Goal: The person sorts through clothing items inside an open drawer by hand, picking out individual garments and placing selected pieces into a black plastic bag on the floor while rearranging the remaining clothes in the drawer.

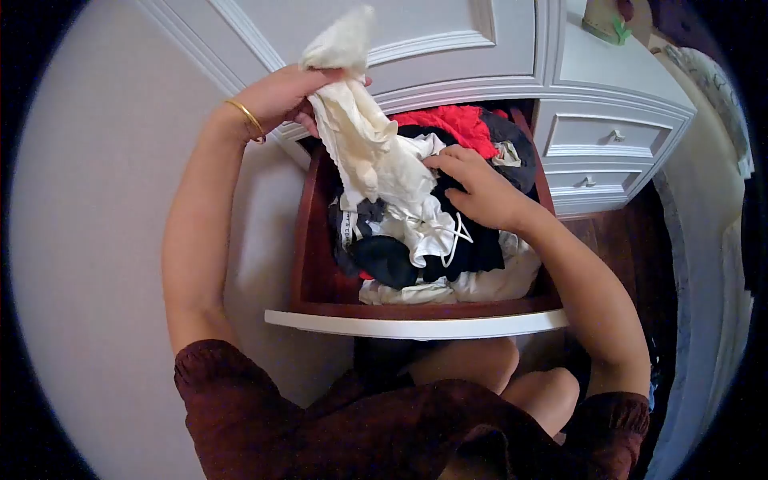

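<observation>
My left hand (292,94), with a gold bangle at the wrist, grips a cream-white garment (360,132) above the drawer's left back part. The garment hangs down over the pile of clothes. My right hand (480,188) reaches in from the right, its fingertips at the edge of the white cloth, over black clothing (480,240). The open drawer (416,312) has dark red wooden sides and a white front. It also holds a red garment (464,128) at the back and a white piece with thin straps (428,236).
A white cabinet door (448,56) rises behind the drawer. Two small closed drawers (612,134) are at the right, with a pot (600,20) on the surface above. Bedding (712,112) lies at the far right. My knees (472,364) are under the drawer front.
</observation>
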Available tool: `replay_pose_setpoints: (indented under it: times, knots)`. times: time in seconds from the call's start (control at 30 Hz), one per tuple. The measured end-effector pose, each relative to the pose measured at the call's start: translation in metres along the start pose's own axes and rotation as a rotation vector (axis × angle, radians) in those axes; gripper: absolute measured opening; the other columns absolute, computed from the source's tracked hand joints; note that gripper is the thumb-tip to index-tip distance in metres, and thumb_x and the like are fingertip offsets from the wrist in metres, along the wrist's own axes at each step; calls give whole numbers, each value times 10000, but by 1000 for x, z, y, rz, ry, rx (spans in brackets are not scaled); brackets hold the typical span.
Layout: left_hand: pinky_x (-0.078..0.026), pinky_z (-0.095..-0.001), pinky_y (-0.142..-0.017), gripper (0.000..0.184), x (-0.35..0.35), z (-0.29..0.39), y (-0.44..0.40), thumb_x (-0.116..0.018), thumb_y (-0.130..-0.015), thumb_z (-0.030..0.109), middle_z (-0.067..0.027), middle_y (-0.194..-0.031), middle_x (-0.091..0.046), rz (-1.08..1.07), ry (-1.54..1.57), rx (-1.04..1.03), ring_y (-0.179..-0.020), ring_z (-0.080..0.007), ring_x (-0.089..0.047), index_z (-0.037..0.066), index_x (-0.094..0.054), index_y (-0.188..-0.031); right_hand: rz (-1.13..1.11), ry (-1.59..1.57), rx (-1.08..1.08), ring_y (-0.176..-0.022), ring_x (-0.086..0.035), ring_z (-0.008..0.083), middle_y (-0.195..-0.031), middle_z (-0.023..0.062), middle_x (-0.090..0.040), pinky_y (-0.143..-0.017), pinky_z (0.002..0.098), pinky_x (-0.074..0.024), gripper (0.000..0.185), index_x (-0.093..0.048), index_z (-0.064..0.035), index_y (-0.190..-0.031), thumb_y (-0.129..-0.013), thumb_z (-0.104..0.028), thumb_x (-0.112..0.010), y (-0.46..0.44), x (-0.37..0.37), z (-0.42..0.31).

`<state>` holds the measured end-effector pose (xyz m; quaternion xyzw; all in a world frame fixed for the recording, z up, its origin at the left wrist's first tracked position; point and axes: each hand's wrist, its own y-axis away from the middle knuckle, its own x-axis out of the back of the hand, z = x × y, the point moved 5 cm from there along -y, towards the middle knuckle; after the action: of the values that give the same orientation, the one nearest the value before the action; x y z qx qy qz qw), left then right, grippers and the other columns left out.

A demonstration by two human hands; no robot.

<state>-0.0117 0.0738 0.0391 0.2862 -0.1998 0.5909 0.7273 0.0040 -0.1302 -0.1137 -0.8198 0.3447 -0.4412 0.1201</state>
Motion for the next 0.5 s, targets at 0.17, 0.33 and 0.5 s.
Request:
replay_pose_setpoints:
  times: [0.17, 0.33, 0.5]
  knots:
    - [-461, -183, -498, 324, 0, -10, -7, -554, -864, 308, -6, -834, -641, 74, -67, 37, -630, -48, -572, 63, -609, -1068, 5, -4, 15, -1056, -489, 353, -1075, 167, -510, -926, 397, -405, 497, -536, -48, -1156, -673, 68, -529, 0, -2, 2]
    - [-425, -207, -463, 327, -11, -7, -12, -609, -845, 270, 14, -838, -622, 25, -53, 16, -653, -52, -553, 67, -581, -1099, -9, -24, 7, -1066, -488, 345, -1087, 161, -513, -942, 390, -397, 504, -539, -53, -1171, -677, 46, -550, 0, -3, 4]
    - [-428, -188, -492, 304, -25, -11, -24, -622, -825, 283, 20, -818, -629, 70, 58, -43, -638, -43, -561, 86, -601, -1056, -131, -370, -161, -1150, -472, 272, -1181, 135, -513, -994, 345, -362, 509, -526, -29, -1192, -721, -131, -693, -1, 2, 4]
